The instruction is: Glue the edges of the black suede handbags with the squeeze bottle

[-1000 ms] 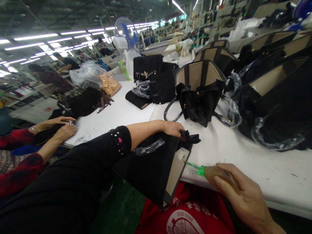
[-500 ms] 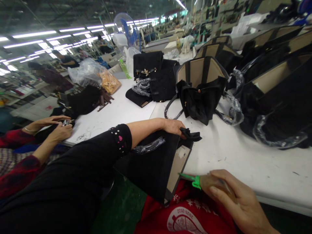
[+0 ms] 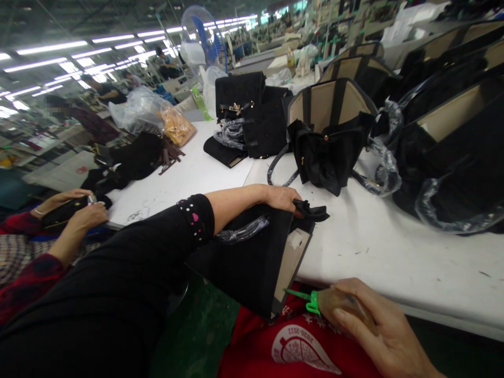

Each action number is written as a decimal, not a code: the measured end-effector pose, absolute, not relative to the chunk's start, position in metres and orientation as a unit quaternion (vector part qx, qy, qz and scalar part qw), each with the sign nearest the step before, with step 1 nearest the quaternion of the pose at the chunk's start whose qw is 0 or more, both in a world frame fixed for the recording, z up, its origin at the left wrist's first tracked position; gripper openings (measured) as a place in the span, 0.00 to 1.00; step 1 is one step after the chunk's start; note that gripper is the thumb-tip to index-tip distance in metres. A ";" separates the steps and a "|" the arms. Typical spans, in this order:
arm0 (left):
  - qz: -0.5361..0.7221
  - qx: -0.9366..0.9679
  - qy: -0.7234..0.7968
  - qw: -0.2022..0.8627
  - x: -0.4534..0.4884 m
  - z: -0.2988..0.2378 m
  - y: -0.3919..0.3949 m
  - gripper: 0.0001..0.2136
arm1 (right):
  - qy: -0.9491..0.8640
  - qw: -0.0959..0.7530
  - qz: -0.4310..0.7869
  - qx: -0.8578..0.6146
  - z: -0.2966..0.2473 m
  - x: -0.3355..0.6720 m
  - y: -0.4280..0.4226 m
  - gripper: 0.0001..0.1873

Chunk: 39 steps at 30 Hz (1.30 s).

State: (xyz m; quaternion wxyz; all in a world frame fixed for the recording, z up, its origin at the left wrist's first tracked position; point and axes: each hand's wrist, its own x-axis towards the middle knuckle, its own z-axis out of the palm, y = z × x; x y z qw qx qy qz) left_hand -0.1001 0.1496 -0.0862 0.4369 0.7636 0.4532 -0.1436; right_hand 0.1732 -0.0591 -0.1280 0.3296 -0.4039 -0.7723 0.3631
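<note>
My left hand (image 3: 282, 199) is closed on the top of a black handbag (image 3: 244, 265), where bunched black fabric (image 3: 313, 211) sticks out past the fingers. The bag lies tilted over the table's front edge, its beige side (image 3: 289, 252) facing right. A plastic-wrapped handle (image 3: 244, 231) rests on its upper face. In my right hand (image 3: 374, 320) is a brownish squeeze bottle of glue (image 3: 346, 310) with a green nozzle (image 3: 301, 295). The nozzle tip is at the lower part of the beige side; I cannot tell whether it touches. Part of the bag is hidden behind my left arm.
An open black bag (image 3: 333, 142) stands on the white table (image 3: 378, 262), with more bags (image 3: 460, 152) at right. Stacked black bags (image 3: 252, 115) sit at the back. A co-worker's hands (image 3: 84, 212) handle a black piece at left. A fan (image 3: 202, 42) stands behind.
My right hand has shifted slightly left and down with the glue bottle, its nozzle now lower along the beige side. The co-worker's hands have moved left. My left hand keeps its hold.
</note>
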 end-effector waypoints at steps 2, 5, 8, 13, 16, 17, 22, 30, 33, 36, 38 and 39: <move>-0.140 0.764 0.456 0.435 -0.100 -0.086 0.150 0.13 | -0.761 0.358 0.333 -0.426 -0.128 0.171 -0.063 0.09; -0.133 0.763 0.461 0.433 -0.099 -0.084 0.149 0.12 | -0.763 0.362 0.315 -0.432 -0.130 0.169 -0.069 0.09; -0.127 0.764 0.465 0.430 -0.097 -0.079 0.146 0.10 | -0.783 0.322 0.357 -0.394 -0.129 0.170 -0.072 0.09; -0.108 0.768 0.472 0.418 -0.102 -0.057 0.140 0.09 | -0.779 0.317 0.346 -0.416 -0.123 0.176 -0.064 0.08; -0.086 0.778 0.476 0.402 -0.108 -0.033 0.137 0.10 | -0.779 0.324 0.331 -0.423 -0.119 0.184 -0.056 0.08; -0.078 0.781 0.477 0.395 -0.109 -0.025 0.135 0.10 | -0.777 0.328 0.326 -0.427 -0.119 0.187 -0.054 0.08; -0.024 0.810 0.492 0.318 -0.106 0.003 0.127 0.10 | -0.770 0.335 0.317 -0.442 -0.118 0.200 -0.044 0.08; 0.026 0.840 0.509 0.185 -0.099 -0.003 0.113 0.07 | -0.757 0.290 0.368 -0.456 -0.123 0.205 -0.035 0.09; 0.018 0.850 0.502 0.157 -0.099 -0.005 0.112 0.07 | -0.756 0.277 0.376 -0.458 -0.124 0.207 -0.032 0.09; -0.005 0.854 0.506 0.117 -0.097 -0.005 0.111 0.07 | -0.751 0.311 0.349 -0.467 -0.122 0.208 -0.028 0.10; -0.011 0.853 0.511 0.101 -0.095 -0.005 0.110 0.08 | -0.756 0.289 0.366 -0.460 -0.118 0.208 -0.027 0.09; -0.010 0.854 0.512 0.096 -0.094 -0.005 0.109 0.08 | -0.759 0.269 0.383 -0.453 -0.116 0.208 -0.027 0.09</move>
